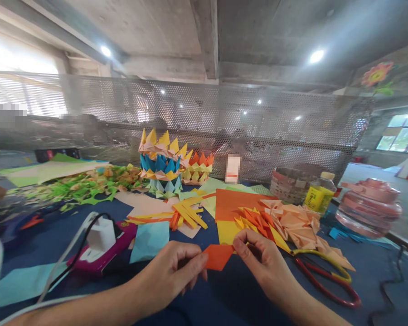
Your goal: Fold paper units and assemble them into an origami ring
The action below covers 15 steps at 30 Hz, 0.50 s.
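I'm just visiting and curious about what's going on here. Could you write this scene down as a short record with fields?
Surface: table with a dark blue cover, strewn with coloured paper
Left: left hand pinches one end of the orange paper piece
Right: right hand pinches its other end
Beside right hand: scissors lying flat; folded paper units in a pile
Farther back: stacked paper crowns; green scraps; bottle with yellow label

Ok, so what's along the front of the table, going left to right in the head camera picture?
Charger → blue paper → left hand → orange piece → right hand → scissors.
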Available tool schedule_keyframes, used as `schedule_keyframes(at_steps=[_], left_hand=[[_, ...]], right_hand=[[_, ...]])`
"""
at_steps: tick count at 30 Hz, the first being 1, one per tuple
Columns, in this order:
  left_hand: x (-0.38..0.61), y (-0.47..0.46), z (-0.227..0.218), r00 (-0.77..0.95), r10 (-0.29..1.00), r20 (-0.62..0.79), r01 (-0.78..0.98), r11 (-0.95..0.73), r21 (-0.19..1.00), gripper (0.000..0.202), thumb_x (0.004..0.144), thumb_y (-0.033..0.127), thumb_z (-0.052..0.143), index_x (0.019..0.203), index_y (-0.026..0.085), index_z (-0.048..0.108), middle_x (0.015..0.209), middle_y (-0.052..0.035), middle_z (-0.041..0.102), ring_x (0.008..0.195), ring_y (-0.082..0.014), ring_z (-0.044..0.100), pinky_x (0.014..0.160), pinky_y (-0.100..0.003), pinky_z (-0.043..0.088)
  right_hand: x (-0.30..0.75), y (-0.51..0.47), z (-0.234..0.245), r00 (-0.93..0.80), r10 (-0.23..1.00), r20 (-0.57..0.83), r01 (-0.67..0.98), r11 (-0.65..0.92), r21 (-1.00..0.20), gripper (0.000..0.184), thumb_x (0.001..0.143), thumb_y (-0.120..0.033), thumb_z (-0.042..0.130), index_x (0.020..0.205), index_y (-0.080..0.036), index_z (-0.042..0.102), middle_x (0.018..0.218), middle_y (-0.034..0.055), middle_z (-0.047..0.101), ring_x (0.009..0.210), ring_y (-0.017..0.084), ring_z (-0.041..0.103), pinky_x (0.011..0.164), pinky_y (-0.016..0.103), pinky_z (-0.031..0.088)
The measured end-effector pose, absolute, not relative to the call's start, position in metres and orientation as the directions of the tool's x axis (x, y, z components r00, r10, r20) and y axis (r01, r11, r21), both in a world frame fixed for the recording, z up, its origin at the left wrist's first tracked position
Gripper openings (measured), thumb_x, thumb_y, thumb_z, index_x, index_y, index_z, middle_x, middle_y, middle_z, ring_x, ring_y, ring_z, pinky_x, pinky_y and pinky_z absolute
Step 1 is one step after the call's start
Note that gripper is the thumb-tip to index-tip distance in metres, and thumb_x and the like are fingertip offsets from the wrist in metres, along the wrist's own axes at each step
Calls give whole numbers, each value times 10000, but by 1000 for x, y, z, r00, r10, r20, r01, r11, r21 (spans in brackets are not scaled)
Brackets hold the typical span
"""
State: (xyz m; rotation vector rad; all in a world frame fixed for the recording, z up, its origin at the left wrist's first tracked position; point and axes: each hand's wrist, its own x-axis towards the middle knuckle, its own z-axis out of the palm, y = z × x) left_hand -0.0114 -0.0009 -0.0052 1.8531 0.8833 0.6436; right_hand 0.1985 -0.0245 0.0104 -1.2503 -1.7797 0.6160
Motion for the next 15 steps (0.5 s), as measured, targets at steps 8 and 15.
schedule_keyframes(at_steps=[8,15], left_hand=[[-12,-7,-4,692,712,113,324,-448,833,422,905,434,420,719,117,627,537,24,470,496,-83,439,472,-174,328],[-14,-10,-7,734,657,174,349,-584,732,389,925,354,399,688,135,616,562,15,480,529,-95,460,504,-188,331]], right_hand=[[192,-37,6,-414,854,314,543,509,-668,224,863,-384,550,969,-204,632,843,25,655,750,149,570,661,234,428],[189,-38,4,-496,832,248,568,527,-633,211,878,-314,542,745,-182,640,709,0,659,653,112,580,600,198,393]])
